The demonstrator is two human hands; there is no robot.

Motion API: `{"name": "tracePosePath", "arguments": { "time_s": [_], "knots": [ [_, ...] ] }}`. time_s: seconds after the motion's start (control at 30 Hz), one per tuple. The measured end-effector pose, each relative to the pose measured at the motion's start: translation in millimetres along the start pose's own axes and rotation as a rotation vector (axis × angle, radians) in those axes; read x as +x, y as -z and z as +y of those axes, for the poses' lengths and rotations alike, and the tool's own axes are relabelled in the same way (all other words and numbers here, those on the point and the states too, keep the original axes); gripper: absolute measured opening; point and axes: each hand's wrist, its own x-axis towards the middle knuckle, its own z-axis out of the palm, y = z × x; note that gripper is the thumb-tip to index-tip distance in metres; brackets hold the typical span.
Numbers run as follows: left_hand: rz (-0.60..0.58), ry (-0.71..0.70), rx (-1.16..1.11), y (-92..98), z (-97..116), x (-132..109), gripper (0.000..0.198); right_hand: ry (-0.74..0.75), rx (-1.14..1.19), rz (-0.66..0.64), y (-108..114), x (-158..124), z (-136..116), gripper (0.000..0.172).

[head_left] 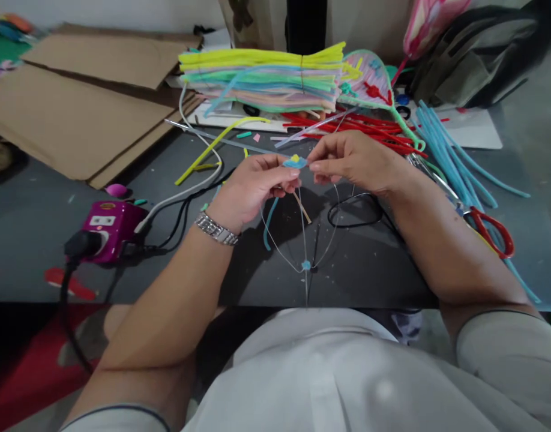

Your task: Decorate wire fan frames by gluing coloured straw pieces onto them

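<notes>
Both hands meet above the dark table (383,270). My left hand (252,186), with a metal watch on its wrist, pinches the top of a thin wire frame (302,240) where a small blue and yellow pipe cleaner piece (296,161) is wound. My right hand (354,162) pinches the same blue and yellow piece from the other side, fingers closed. The wire loops hang down below the hands to a small blue knot near the table's front edge. A blue pipe cleaner strand (270,222) and a thin wooden stick dangle under the left hand.
A bundle of yellow, green and pink pipe cleaners (261,78) lies at the back, red ones (361,126) and blue ones (451,150) to the right. Red-handled scissors (491,231) lie right. A magenta power strip (108,228) with cables sits left, near cardboard sheets (63,114).
</notes>
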Motion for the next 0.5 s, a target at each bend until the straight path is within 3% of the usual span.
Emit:
{"name": "tracePosePath", "arguments": {
  "time_s": [0.37,0.5],
  "knots": [
    [0.094,0.003,-0.017,-2.2,2.7,1.1,0.02,0.084,-0.036,0.084,-3.4,0.8,3.0,0.017],
    [0.102,-0.03,-0.059,1.0,1.6,4.0,0.019,0.078,-0.071,0.126,0.9,-5.3,-7.2,0.02]
  ]
}}
